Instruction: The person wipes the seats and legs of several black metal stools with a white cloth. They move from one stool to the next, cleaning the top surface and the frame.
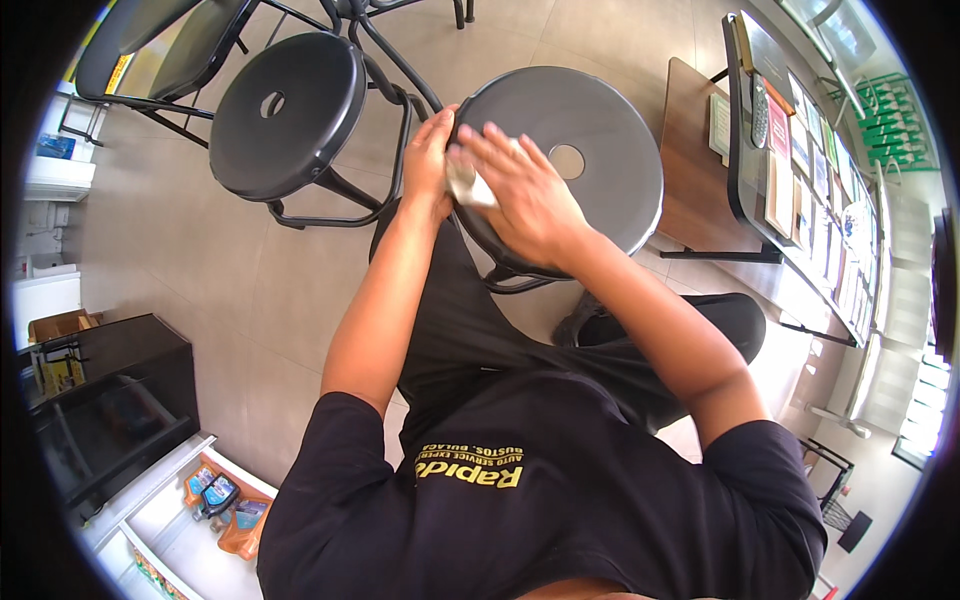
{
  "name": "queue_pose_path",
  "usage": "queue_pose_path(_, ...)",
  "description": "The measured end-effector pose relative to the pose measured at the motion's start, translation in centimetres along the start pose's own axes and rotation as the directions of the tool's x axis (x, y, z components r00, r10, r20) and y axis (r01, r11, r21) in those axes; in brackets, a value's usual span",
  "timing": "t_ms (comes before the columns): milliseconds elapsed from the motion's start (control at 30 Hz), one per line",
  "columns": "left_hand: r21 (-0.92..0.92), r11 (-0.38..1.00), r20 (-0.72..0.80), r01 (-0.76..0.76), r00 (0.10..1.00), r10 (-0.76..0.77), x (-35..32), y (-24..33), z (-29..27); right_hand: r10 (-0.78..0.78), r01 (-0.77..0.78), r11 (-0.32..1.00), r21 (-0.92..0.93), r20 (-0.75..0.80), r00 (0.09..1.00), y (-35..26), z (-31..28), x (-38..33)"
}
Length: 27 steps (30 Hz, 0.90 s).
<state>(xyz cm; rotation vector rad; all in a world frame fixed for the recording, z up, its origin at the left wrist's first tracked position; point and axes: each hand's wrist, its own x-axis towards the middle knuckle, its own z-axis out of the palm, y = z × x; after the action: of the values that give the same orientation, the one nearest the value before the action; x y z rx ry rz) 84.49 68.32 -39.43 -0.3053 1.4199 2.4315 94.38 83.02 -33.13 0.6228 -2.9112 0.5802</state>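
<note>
A round black stool [610,120] with a hole in the middle of its seat stands in front of me. My left hand [430,165] grips the left rim of that seat, fingers along its edge. Across the seat's near-left part lies my right hand [525,200], slightly blurred, its fingers pointing toward the left hand. Under its thumb side is a small, crumpled whitish cloth [472,187], pressed against the stool's rim. Part of the cloth is hidden by the palm.
A second black stool [285,120] stands close on the left, with a folding chair [170,60] beyond it. To the right is a table [745,150] bearing a remote control [760,115] and papers. Bottles [215,495] sit on a white shelf at lower left.
</note>
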Motion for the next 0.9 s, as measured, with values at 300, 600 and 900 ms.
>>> queue_pose_path(300,0.013,0.996,-0.045,-0.091,0.995,0.092,0.1,-0.2,1.0,-0.056,0.065,0.998,-0.014,0.341,0.938,3.9,-8.8,-12.7)
queue_pose_path(600,0.044,0.988,-0.044,-0.15,0.987,0.152,1.1,-0.9,0.9,0.507,-0.536,0.837,-0.11,-0.216,0.835,14.4,-5.4,-0.7)
queue_pose_path(900,-0.015,0.992,-0.098,-0.125,0.988,0.123,1.3,-1.0,0.1,0.17,-0.169,0.981,-0.09,-0.004,0.985,0.1,-0.7,-4.2)
